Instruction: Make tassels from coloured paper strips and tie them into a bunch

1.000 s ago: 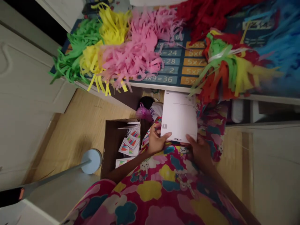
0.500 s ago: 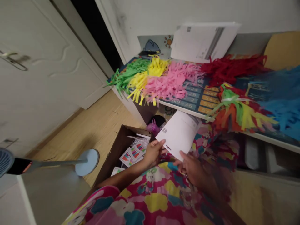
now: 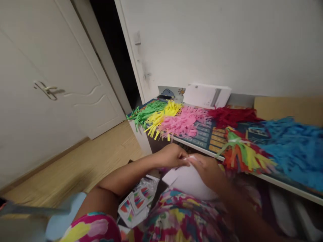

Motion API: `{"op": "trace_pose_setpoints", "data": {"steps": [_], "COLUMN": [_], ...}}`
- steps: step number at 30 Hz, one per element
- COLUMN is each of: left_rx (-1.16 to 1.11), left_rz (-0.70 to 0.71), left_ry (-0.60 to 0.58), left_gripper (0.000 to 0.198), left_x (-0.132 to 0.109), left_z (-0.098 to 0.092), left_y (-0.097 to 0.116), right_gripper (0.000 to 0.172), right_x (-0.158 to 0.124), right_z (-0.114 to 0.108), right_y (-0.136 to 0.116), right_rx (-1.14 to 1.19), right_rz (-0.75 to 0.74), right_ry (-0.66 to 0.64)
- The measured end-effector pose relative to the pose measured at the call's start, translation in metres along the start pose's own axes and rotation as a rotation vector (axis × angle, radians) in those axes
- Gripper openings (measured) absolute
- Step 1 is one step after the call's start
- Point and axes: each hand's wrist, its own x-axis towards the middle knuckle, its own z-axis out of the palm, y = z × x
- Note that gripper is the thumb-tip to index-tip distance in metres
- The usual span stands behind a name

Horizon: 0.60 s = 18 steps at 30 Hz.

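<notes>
Low over my lap is a flat white packaging bag (image 3: 193, 183), bent and partly covered by my hands. My left hand (image 3: 173, 155) pinches its upper edge, with the thumb and fingertips close together. Right beside it, my right hand (image 3: 208, 169) grips the same edge, its fingertips almost meeting those of the left. Whether the bag's mouth is parted cannot be made out. In front of the hands, a mixed-colour bundle of paper strips (image 3: 242, 151), tied with a white band, lies at the table edge.
Green (image 3: 148, 112), yellow (image 3: 157, 117), pink (image 3: 183, 121), red (image 3: 232, 116) and blue strips (image 3: 295, 151) cover the table. A stack of white bags (image 3: 205, 95) leans against the wall. Printed cards (image 3: 138, 201) lie at my lower left, near a blue round stand base (image 3: 65, 215).
Both hands have come together at the bag's upper edge; before, they held it apart by its near edge. The bag is now bent, and my view has tilted upward.
</notes>
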Motion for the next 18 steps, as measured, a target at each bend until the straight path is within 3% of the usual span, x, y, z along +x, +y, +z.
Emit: {"op": "trace_pose_setpoints", "data": {"steps": [4, 8, 11, 13, 18], "left_rx": [-0.270, -0.622, -0.663, -0.610, -0.641], "left_rz": [-0.021, -0.087, -0.051, -0.003, 0.010], "left_ry": [0.298, 0.383, 0.466, 0.500, 0.375], "left_gripper": [0.027, 0.034, 0.033, 0.031, 0.032], "left_x": [0.034, 0.053, 0.063, 0.069, 0.076], "left_z": [0.030, 0.079, 0.108, 0.117, 0.118], "left_y": [-0.009, -0.009, 0.005, 0.016, 0.022], "right_gripper": [0.052, 0.052, 0.053, 0.054, 0.052], "right_x": [-0.038, -0.089, -0.107, -0.112, -0.117], "right_z": [-0.035, -0.044, -0.037, -0.036, -0.044], "right_y": [0.034, 0.050, 0.053, 0.055, 0.062], "right_rx": [0.018, 0.160, 0.203, 0.205, 0.194], "right_rz": [0.392, 0.572, 0.643, 0.654, 0.647], "right_ry": [0.482, 0.737, 0.825, 0.846, 0.811]}}
